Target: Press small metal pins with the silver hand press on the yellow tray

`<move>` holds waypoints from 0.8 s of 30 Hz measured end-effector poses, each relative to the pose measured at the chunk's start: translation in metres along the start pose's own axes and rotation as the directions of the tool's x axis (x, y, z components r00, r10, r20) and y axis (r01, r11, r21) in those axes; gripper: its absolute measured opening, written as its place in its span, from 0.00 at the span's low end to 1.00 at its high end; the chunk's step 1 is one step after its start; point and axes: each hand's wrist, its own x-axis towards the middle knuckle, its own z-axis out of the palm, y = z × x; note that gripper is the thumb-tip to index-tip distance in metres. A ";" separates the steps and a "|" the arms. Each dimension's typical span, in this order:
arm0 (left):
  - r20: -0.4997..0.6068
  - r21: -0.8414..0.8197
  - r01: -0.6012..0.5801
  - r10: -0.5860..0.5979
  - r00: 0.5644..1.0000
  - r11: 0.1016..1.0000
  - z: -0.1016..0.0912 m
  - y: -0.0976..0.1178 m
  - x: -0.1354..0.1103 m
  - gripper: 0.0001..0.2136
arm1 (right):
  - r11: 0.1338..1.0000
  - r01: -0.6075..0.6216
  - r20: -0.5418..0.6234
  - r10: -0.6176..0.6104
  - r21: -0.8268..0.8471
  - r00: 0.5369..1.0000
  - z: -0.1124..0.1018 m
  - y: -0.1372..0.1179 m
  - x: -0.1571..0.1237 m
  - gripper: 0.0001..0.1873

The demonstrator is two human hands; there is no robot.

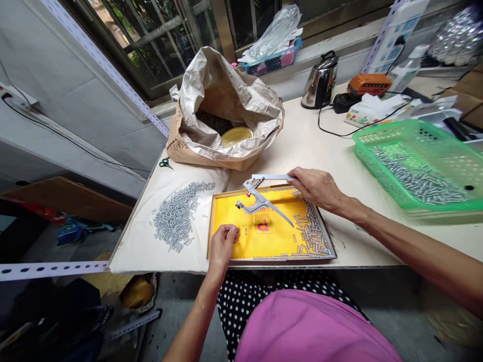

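Note:
My right hand (316,187) grips one handle of silver metal pliers (260,201), which have a spring and a curved jaw. The tool hangs above a shallow box tray (249,239) with a yellow bottom, its jaw pointing left and its other handle free. At the tray's left side my left hand (223,244) is closed in a pinch; whatever is between the fingertips is too small to make out. Small silver metal pieces (315,234) lie along the tray's right side, and a single one (246,231) lies near my left fingers.
Left of the tray, a pile of silver pieces (175,218) lies on white cloth near green-handled scissors (165,163). An open sack (222,156) holding dark grains and a yellow dish stands behind. A green basket (411,201) is at right; a kettle (320,83) stands farther back.

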 end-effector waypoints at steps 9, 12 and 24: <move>-0.165 -0.161 0.003 -0.030 0.986 0.987 -0.008 0.017 0.002 0.26 | 0.999 0.035 0.035 -0.035 -0.003 0.999 -0.005 0.003 -0.005 0.17; -0.122 -0.087 -0.028 0.017 0.992 0.996 -0.015 0.025 0.000 0.22 | 0.992 0.120 0.095 -0.122 0.027 0.988 0.005 -0.003 -0.002 0.20; 0.029 0.119 -0.076 0.073 0.997 0.990 -0.004 0.010 0.005 0.15 | 0.939 0.334 0.181 -0.342 0.077 0.922 0.014 -0.025 0.021 0.20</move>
